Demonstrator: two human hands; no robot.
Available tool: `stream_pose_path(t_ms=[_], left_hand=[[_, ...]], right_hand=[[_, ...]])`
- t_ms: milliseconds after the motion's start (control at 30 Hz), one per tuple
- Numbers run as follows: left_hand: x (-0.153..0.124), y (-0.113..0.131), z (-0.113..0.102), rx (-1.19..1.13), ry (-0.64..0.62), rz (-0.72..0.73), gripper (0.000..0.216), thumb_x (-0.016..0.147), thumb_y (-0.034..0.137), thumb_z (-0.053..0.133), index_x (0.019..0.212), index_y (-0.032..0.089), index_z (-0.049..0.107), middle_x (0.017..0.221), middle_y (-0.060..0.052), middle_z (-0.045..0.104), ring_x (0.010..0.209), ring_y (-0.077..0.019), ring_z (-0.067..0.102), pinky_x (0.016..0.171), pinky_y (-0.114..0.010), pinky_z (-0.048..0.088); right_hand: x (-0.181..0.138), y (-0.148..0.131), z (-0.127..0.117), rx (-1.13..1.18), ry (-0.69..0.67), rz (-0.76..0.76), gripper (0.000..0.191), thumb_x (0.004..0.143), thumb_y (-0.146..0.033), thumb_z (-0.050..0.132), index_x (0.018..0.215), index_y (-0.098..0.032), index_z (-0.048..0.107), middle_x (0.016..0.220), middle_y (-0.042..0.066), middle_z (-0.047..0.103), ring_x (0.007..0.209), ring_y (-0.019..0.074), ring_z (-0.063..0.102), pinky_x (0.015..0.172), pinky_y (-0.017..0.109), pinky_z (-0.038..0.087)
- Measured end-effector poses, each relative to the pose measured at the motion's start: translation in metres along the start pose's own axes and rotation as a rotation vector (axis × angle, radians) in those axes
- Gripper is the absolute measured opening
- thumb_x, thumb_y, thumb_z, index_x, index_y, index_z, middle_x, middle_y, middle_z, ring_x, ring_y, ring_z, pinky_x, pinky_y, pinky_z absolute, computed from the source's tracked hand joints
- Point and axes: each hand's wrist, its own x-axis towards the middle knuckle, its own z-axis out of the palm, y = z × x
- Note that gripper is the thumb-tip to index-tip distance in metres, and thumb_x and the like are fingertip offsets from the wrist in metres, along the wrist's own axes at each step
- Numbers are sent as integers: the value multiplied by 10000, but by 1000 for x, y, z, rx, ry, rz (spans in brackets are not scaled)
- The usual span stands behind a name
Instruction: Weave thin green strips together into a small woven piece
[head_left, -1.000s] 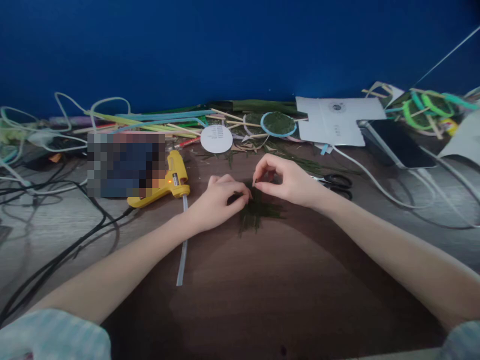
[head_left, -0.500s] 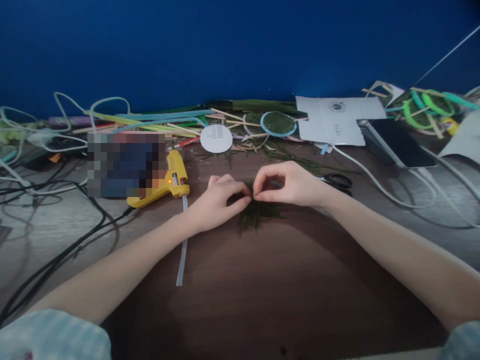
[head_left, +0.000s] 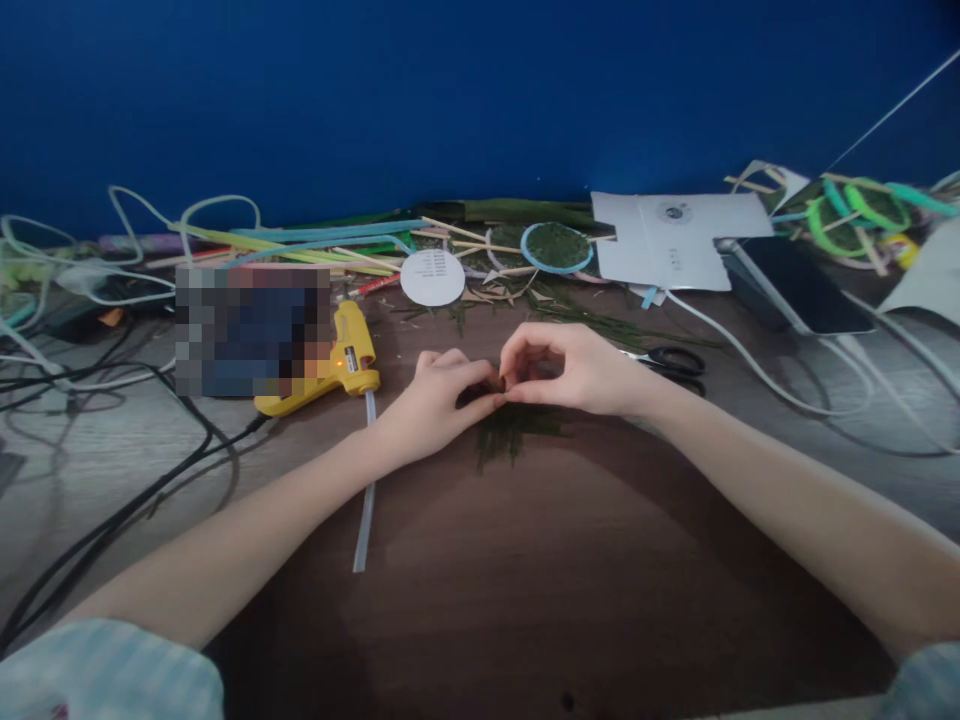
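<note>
Both my hands meet over the brown tabletop (head_left: 480, 560), fingertips touching. My left hand (head_left: 435, 405) is closed in a pinch, thumb and forefinger together. My right hand (head_left: 577, 368) pinches at the same spot from the other side. Beneath and in front of the fingertips lies a small dark green feathery sprig (head_left: 504, 438). What exactly sits between the fingertips is hidden. Left of my left hand, a yellow glue gun (head_left: 354, 350) rests with a clear glue stick (head_left: 364, 520) sticking out of it toward me. Scissors with black handles (head_left: 675, 362) lie behind my right forearm.
Along the blue wall are a white paper disc (head_left: 433, 277), a blue-rimmed green disc (head_left: 556, 248), sticks and pipe cleaners. A white card (head_left: 667, 240) and a phone (head_left: 802, 285) stand at right. Black cables (head_left: 142, 495) run along the left; a blurred-out patch is beside the glue gun.
My right fingertips have shifted slightly left, closing the small gap to the left fingertips. My left hand has barely moved. The glue gun and the things behind stay where they were.
</note>
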Motion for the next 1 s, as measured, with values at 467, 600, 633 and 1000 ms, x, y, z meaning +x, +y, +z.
stream_pose_path(t_ms=[467, 600, 633, 1000], left_hand=[[1, 0, -1, -25, -17, -3, 205, 876, 247, 452, 712, 169, 547, 717, 12, 560, 810, -161, 497, 804, -337, 302], [2, 0, -1, -17, -17, -7, 222, 882, 239, 428, 707, 169, 543, 713, 10, 566, 806, -162, 500, 796, -340, 309], [2, 0, -1, -13, -17, -7, 226, 883, 239, 425, 701, 169, 540, 710, 10, 562, 804, -162, 500, 796, -340, 312], [-1, 5, -3, 9, 14, -12, 58, 848, 253, 500, 851, 195, 497, 818, 27, 580, 817, -148, 500, 846, -326, 313]], right_hand=[[1, 4, 2, 19, 4, -15, 207, 725, -244, 643, 906, -172, 572, 801, 15, 626, 741, 131, 581, 687, 282, 469], [2, 1, 4, 8, 11, 12, 197, 719, -246, 645, 887, -174, 571, 796, 16, 627, 729, 134, 579, 656, 273, 459], [2, 1, 4, 6, 13, 19, 187, 721, -242, 642, 880, -173, 571, 789, 15, 625, 724, 131, 576, 651, 269, 455], [2, 6, 4, 3, 74, 70, 138, 718, -271, 637, 731, -168, 547, 680, -15, 569, 623, 103, 519, 587, 240, 420]])
